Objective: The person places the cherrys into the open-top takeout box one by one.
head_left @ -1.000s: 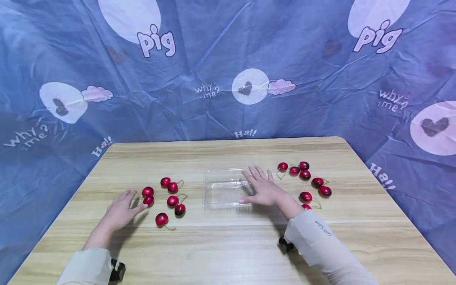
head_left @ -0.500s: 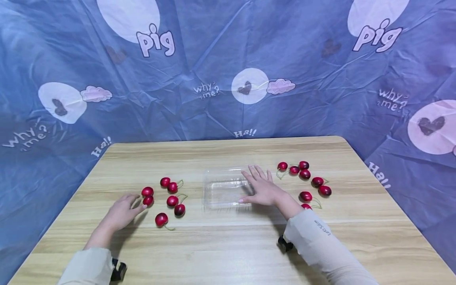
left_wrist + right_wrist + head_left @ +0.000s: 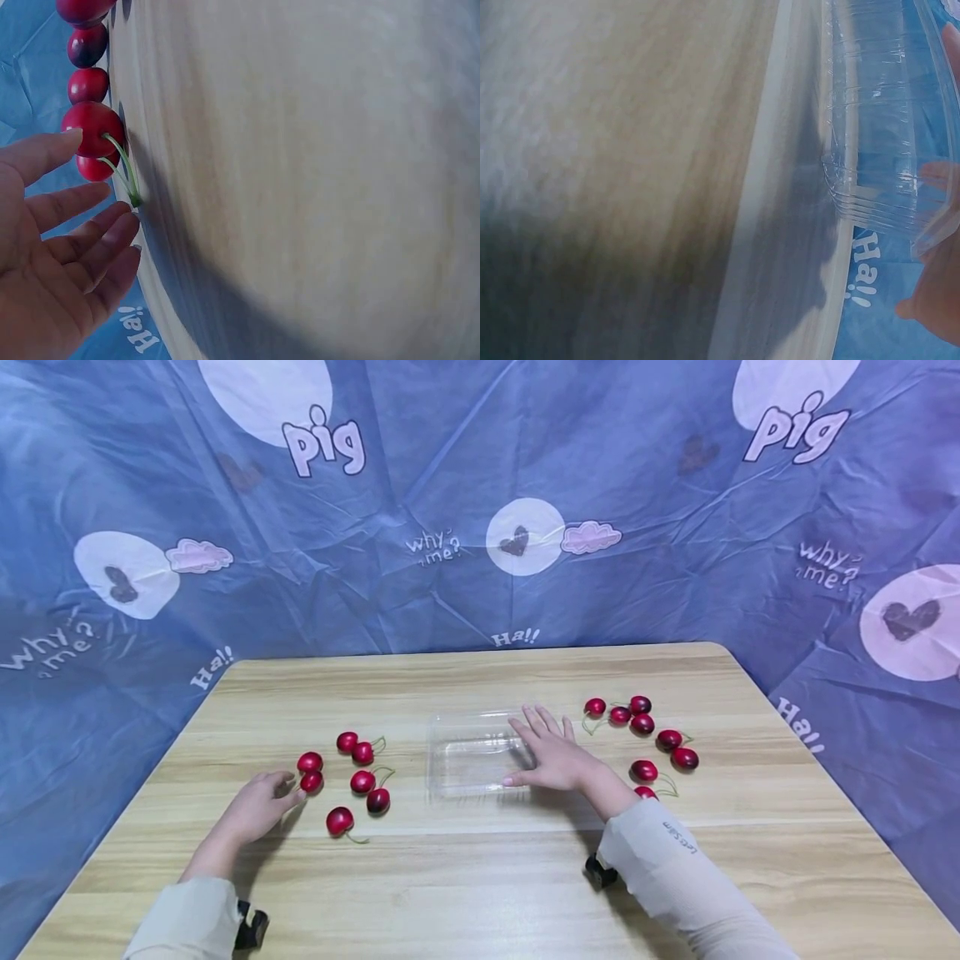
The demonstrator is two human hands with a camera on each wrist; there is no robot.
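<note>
Red cherries [image 3: 312,782] against my left hand [image 3: 257,810].
It has curled closer (gripping nothing yet), making a pinch likelier; my right hand [image 3: 560,763] spreads loosely over the plastic container [image 3: 471,767].

wrist views look dimmer; dark shadow [image 3: 214,311] falls beside the left hand [image 3: 257,807], and the box [image 3: 472,764] by the right hand [image 3: 553,762] shines.

The pale, wood-grained tabletop [image 3: 450,893] carries a clear tray [image 3: 472,768] near its middle, with red cherries [image 3: 340,821] lying in loose groups on either side.
</note>
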